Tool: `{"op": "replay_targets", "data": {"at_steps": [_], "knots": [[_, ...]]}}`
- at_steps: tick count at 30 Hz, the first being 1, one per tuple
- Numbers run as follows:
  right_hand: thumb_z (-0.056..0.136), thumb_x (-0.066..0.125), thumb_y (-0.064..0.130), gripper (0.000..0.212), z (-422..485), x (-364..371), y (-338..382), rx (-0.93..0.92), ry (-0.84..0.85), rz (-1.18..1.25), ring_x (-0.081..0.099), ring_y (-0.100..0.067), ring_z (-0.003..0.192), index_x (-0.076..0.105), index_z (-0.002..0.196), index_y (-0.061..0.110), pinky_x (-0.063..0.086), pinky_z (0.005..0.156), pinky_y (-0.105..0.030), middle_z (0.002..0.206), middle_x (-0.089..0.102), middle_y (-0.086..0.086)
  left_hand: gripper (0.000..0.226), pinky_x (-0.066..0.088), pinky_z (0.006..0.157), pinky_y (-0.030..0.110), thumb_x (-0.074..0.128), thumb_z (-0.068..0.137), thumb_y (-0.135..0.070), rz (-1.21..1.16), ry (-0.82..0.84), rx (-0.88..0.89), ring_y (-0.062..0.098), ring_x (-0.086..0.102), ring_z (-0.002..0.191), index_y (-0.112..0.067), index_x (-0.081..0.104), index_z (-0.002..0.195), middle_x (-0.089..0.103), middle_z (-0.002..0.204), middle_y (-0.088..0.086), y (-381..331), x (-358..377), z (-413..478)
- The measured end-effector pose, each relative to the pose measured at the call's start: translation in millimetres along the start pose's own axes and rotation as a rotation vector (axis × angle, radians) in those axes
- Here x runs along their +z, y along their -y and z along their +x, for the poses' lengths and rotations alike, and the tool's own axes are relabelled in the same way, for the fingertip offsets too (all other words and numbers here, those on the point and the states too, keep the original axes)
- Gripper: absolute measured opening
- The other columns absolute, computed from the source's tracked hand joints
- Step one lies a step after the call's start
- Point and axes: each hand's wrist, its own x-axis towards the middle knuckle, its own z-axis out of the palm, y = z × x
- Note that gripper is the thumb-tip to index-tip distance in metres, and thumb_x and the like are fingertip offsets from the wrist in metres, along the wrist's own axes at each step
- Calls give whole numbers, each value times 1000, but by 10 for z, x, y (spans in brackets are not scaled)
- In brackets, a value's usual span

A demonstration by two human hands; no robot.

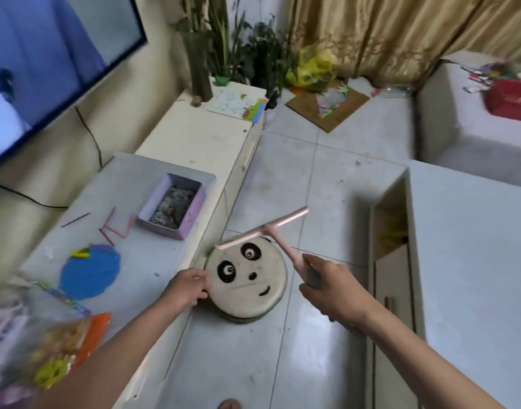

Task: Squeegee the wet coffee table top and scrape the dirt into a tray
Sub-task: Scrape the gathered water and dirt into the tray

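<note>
Above panda stool [253,296]: pink squeegee [263,231], grey handle, in right hand [333,287] grip; left hand [188,286] holds stool rim.

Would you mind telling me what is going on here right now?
A person's right hand holds a pink squeegee in the air above a panda stool, whose edge the left hand grips. The blade is off the table, where a purple tray with dirt in it sits.

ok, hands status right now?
left hand: grips the panda stool by its rim.
right hand: holds the pink squeegee by its handle.
</note>
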Motion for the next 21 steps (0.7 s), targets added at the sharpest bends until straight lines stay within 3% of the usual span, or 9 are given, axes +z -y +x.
{"op": "replay_targets", "data": {"at_steps": [2,6,11,15,18,21], "knots": [[83,48,14,19,270,57,148,-22,30,-3,50,-22,56,54,99,22,48,41,-30,84,59,-12,38,39,45,19,46,95,-1,-89,-46,-52,21,52,65,-4,43,133,57,94,14,-26,-277,200],[81,49,17,25,702,128,262,-101,57,-53,42,-16,51,53,105,22,43,43,-29,74,58,-8,49,41,71,30,48,98,-22,-219,-129,-99,26,55,84,-11,31,143,50,108,11,-61,-612,594],[82,53,16,20,1234,105,341,-196,130,-111,42,-12,53,50,97,29,36,42,-18,63,50,3,29,44,82,36,47,98,-36,-248,-180,-164,25,52,98,-13,44,114,48,111,9,-139,-924,1006],[84,52,13,23,1735,-24,400,-228,202,-128,40,-9,53,45,86,35,34,49,-18,56,47,11,26,45,83,35,48,98,-37,-298,-204,-232,26,55,96,-13,48,108,49,109,9,-234,-1015,1377],[87,49,13,23,2031,-78,391,-260,225,-128,44,-6,56,49,93,36,36,51,-16,56,50,25,42,47,82,38,52,95,-41,-420,-215,-278,28,57,95,-10,46,123,51,114,12,-329,-1008,1678],[88,49,17,14,2317,-64,282,-263,217,-104,38,-13,54,52,100,24,33,49,-21,57,50,12,47,49,81,42,58,94,-35,-573,-283,-319,30,59,89,-2,47,126,58,107,19,-354,-986,2025]]}}
